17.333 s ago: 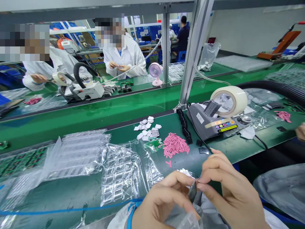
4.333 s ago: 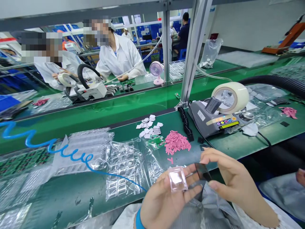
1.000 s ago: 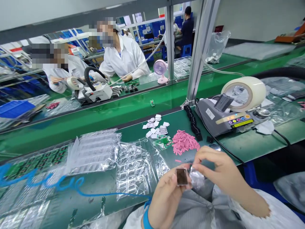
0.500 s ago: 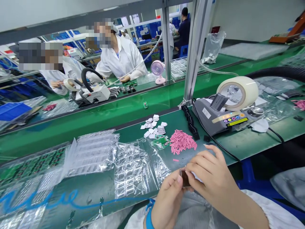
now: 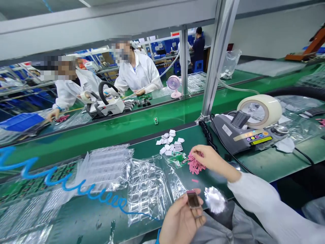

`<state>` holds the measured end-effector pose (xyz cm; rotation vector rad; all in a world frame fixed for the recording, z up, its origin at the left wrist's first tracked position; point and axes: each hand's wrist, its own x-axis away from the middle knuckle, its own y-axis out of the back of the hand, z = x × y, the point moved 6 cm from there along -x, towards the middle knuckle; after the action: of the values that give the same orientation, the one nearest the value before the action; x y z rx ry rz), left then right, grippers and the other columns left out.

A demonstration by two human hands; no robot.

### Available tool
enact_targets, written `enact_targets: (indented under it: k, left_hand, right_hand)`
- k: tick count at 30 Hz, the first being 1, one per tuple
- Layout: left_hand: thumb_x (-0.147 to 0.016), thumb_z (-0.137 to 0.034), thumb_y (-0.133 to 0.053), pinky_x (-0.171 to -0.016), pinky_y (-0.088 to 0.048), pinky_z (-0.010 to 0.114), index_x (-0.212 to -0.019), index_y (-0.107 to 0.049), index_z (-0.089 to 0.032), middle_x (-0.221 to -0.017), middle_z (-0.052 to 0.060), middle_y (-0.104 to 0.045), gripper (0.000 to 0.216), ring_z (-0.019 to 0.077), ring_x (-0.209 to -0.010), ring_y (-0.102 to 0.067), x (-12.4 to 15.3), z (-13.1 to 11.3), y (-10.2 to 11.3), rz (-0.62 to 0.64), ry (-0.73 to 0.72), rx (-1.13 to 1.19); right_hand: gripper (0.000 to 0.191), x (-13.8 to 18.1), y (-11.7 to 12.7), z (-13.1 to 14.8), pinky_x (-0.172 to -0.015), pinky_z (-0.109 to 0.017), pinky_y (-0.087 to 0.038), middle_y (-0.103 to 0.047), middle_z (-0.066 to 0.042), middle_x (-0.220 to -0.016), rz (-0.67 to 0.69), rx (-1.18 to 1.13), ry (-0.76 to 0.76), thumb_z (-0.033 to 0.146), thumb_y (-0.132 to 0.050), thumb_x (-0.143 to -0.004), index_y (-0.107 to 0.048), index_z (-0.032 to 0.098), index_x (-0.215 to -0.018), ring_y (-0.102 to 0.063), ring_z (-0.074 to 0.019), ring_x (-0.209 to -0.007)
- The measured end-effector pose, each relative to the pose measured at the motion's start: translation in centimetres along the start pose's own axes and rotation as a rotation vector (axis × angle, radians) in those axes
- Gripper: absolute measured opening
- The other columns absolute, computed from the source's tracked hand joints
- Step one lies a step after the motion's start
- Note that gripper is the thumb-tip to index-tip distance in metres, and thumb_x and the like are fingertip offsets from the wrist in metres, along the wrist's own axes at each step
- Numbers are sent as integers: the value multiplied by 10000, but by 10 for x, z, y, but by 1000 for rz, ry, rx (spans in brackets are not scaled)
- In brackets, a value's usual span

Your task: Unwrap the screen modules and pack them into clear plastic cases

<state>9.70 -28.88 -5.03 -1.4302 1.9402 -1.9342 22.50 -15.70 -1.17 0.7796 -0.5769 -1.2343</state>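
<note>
1. Pink strips (image 5: 196,166), heaped on the green bench (image 5: 271,166) at 12 o'clock from the left hand's work. The right hand (image 5: 209,158) lies over the heap, thumb and fingertips drawn narrow; whether a strip is between them cannot be told.

2. Clear case (image 5: 193,200) with a dark window, at the bench's near edge. The left hand (image 5: 180,217), palm up, holds it between the thumb, on its 9 o'clock side, and the fingers beneath.

3. Orientation. The window faces up toward the wearer; the case appears slightly longer along a line from just short of 12 o'clock to just short of 6. A pink band borders its 12 o'clock end. A lone strip (image 5: 195,181) beyond that end lies roughly 9 to 3 o'clock.

4. Step in hand (judged): selecting a strip while the case is held ready. This calls for a fine pinch parting one strip from its neighbours, with the left hand steady.

5. Surroundings: green circuit board (image 5: 179,158), 11 o'clock; grey tape dispenser (image 5: 225,134), 1 o'clock.
</note>
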Motion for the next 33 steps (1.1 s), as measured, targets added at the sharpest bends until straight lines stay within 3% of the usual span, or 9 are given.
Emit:
enact_targets:
  k: [6, 12, 16, 21, 26, 33]
  left_hand:
    - [-720, -304, -707, -755, -440, 302, -972, -684, -124, -822, 43, -691, 310, 105, -678, -579, 7, -21, 14, 44, -97, 59]
    - [-717, -311, -713, -818, -435, 327, -912, -700, -130, -844, 50, -701, 266, 114, -709, -587, 8, -29, 18, 63, -130, 106]
    - [-740, -313, -687, -918, -410, 364, -920, -704, -139, -986, 75, -699, 251, 167, -885, -607, 6, -30, 12, 107, -141, 102]
    - [-707, -288, -715, -1012, -349, 373, -946, -705, -135, -1176, 106, -647, 284, 231, -1144, -531, -6, -21, -5, 186, -119, 79]
    - [-726, -299, -695, -1016, -346, 372, -938, -712, -106, -1055, 117, -706, 287, 279, -1171, -533, -19, 4, -37, 359, -16, 19]
    - [-733, -272, -697, -980, -406, 398, -938, -711, -107, -1037, 98, -718, 264, 298, -1145, -558, -21, 21, -64, 493, 26, -34]
  right_hand:
    - [287, -93, -36, -33, -818, -401, -502, -578, -71, -1136, -3, 135, -268, 325, -543, -886, -551, 159, -1121, -589, -190, -967]
    - [289, -109, -53, -40, -815, -401, -505, -577, -69, -1138, 40, 120, -338, 321, -547, -884, -549, 163, -1127, -590, -190, -966]
    - [256, -85, -34, -41, -783, -377, -512, -603, -56, -1068, 22, 26, -253, 327, -538, -890, -568, 155, -1077, -604, -169, -904]
    - [154, -8, 10, -16, -759, -316, -488, -637, -26, -890, 38, -187, -29, 236, -486, -897, -617, 155, -895, -605, -144, -827]
    - [119, 64, 35, 8, -717, -257, -481, -681, 1, -822, 118, -376, 50, 185, -566, -789, -676, 214, -819, -620, -147, -784]
    - [93, 86, 45, 2, -640, -254, -508, -677, 3, -743, 74, -507, 1, 202, -622, -754, -707, 212, -789, -614, -133, -673]
